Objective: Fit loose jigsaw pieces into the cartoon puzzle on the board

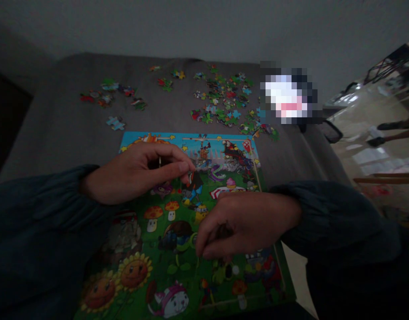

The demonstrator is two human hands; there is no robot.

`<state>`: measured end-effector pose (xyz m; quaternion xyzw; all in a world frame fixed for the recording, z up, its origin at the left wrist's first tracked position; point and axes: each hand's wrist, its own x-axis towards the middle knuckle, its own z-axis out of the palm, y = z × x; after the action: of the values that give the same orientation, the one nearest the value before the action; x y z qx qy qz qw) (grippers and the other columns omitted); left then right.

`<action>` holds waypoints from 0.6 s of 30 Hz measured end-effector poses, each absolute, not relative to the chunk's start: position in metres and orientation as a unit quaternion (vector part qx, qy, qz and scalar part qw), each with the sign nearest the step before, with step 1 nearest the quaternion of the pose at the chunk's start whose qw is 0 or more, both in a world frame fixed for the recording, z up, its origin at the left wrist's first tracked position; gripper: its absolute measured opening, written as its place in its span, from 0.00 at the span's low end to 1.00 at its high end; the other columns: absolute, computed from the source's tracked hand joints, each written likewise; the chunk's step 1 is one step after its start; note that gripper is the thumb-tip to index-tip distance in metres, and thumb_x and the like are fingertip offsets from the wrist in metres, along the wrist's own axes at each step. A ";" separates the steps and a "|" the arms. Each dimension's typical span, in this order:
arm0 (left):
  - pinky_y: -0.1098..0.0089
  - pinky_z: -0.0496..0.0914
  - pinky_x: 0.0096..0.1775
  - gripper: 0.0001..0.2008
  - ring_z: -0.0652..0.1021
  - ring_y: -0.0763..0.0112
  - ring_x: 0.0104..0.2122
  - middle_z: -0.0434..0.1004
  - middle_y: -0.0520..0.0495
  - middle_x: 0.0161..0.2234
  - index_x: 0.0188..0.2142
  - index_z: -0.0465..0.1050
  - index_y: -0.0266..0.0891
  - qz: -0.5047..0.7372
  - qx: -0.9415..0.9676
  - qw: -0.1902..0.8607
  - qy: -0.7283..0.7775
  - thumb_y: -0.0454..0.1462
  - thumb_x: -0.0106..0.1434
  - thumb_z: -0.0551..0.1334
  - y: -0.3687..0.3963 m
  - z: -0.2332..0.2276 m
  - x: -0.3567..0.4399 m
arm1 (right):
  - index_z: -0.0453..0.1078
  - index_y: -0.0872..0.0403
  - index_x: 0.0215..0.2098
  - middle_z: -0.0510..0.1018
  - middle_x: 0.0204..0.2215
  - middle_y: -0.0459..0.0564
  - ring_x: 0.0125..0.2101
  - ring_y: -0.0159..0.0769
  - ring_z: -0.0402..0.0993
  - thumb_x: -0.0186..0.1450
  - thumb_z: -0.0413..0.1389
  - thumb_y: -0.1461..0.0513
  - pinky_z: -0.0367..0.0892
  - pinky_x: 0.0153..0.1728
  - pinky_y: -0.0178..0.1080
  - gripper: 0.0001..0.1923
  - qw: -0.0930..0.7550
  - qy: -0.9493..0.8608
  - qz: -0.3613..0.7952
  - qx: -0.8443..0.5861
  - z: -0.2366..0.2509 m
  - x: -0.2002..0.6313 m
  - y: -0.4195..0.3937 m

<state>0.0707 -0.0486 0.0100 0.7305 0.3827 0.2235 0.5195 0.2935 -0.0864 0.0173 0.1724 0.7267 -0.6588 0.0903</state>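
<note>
A colourful cartoon jigsaw puzzle [178, 266] with sunflowers and mushrooms lies on a grey cloth surface in front of me. My left hand [138, 172] hovers over its upper left part, fingers curled, thumb and fingers pinching a thin puzzle piece [159, 162] seen edge-on. My right hand [244, 222] rests over the puzzle's right middle, its thumb and fingertips drawn together and touching the picture. Whether it grips a piece is hidden by the fingers. Both arms wear dark sleeves.
Several loose puzzle pieces [224, 100] lie scattered at the far right of the grey cloth [64, 129], with smaller clusters [107, 93] at the far left. A blurred-out object [287, 95] sits beyond them. A glossy floor [367, 115] and someone's feet [387, 131] show at right.
</note>
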 end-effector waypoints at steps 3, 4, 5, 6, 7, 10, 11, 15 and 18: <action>0.79 0.73 0.35 0.07 0.79 0.76 0.29 0.80 0.55 0.29 0.34 0.78 0.42 0.226 0.728 0.527 0.377 0.40 0.64 0.62 -0.049 0.010 0.071 | 0.74 0.61 0.44 0.81 0.30 0.49 0.28 0.25 0.77 0.67 0.54 0.64 0.70 0.32 0.26 0.11 0.070 0.744 -0.645 0.160 0.016 0.294 -0.085; 0.79 0.73 0.35 0.06 0.78 0.76 0.28 0.80 0.55 0.29 0.34 0.78 0.43 0.226 0.728 0.528 0.375 0.40 0.64 0.62 -0.049 0.010 0.071 | 0.75 0.62 0.44 0.81 0.30 0.49 0.28 0.25 0.77 0.67 0.54 0.65 0.69 0.32 0.25 0.11 0.058 0.754 -0.637 0.153 0.016 0.294 -0.085; 0.79 0.73 0.34 0.06 0.78 0.77 0.28 0.80 0.55 0.29 0.34 0.78 0.43 0.227 0.729 0.528 0.372 0.40 0.64 0.62 -0.049 0.010 0.071 | 0.75 0.62 0.43 0.80 0.30 0.49 0.28 0.25 0.76 0.66 0.55 0.65 0.68 0.32 0.25 0.10 0.046 0.763 -0.628 0.146 0.015 0.293 -0.085; 0.80 0.73 0.34 0.06 0.78 0.77 0.27 0.80 0.55 0.29 0.34 0.78 0.43 0.227 0.731 0.527 0.370 0.39 0.64 0.62 -0.049 0.010 0.071 | 0.75 0.63 0.43 0.80 0.30 0.49 0.29 0.24 0.76 0.66 0.55 0.65 0.68 0.32 0.24 0.10 0.033 0.772 -0.619 0.139 0.014 0.293 -0.085; 0.80 0.72 0.33 0.06 0.78 0.77 0.27 0.80 0.56 0.29 0.34 0.78 0.43 0.227 0.733 0.524 0.370 0.39 0.64 0.62 -0.049 0.010 0.071 | 0.75 0.63 0.42 0.80 0.30 0.49 0.29 0.24 0.75 0.66 0.56 0.66 0.67 0.33 0.24 0.09 0.021 0.778 -0.613 0.134 0.014 0.293 -0.084; 0.82 0.71 0.32 0.06 0.77 0.78 0.27 0.80 0.56 0.29 0.34 0.78 0.42 0.228 0.738 0.516 0.370 0.39 0.64 0.62 -0.049 0.011 0.070 | 0.75 0.63 0.43 0.80 0.33 0.49 0.31 0.24 0.74 0.66 0.56 0.66 0.67 0.35 0.25 0.09 -0.010 0.793 -0.595 0.131 0.018 0.296 -0.079; 0.82 0.71 0.31 0.07 0.77 0.78 0.27 0.79 0.56 0.29 0.34 0.78 0.42 0.227 0.739 0.515 0.371 0.39 0.64 0.62 -0.049 0.011 0.070 | 0.75 0.63 0.43 0.80 0.35 0.50 0.32 0.24 0.74 0.67 0.55 0.66 0.67 0.36 0.26 0.09 -0.015 0.799 -0.587 0.132 0.021 0.298 -0.076; 0.84 0.70 0.28 0.08 0.76 0.79 0.28 0.79 0.56 0.31 0.36 0.77 0.41 0.209 0.739 0.521 0.374 0.40 0.65 0.61 -0.048 0.011 0.069 | 0.74 0.62 0.43 0.79 0.39 0.53 0.38 0.28 0.75 0.68 0.54 0.69 0.67 0.41 0.29 0.08 0.042 0.818 -0.567 0.089 0.035 0.305 -0.064; 0.82 0.70 0.24 0.10 0.76 0.78 0.25 0.79 0.54 0.30 0.35 0.78 0.42 0.222 0.738 0.517 0.373 0.43 0.64 0.62 -0.046 0.004 0.069 | 0.73 0.62 0.42 0.80 0.41 0.54 0.42 0.29 0.75 0.68 0.53 0.69 0.66 0.43 0.29 0.08 0.152 0.817 -0.556 0.019 0.039 0.305 -0.063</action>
<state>0.0689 -0.0464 0.0043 0.7381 0.3727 0.2222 0.5166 0.3051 -0.0632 0.0386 0.0190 0.8170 -0.5560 0.1517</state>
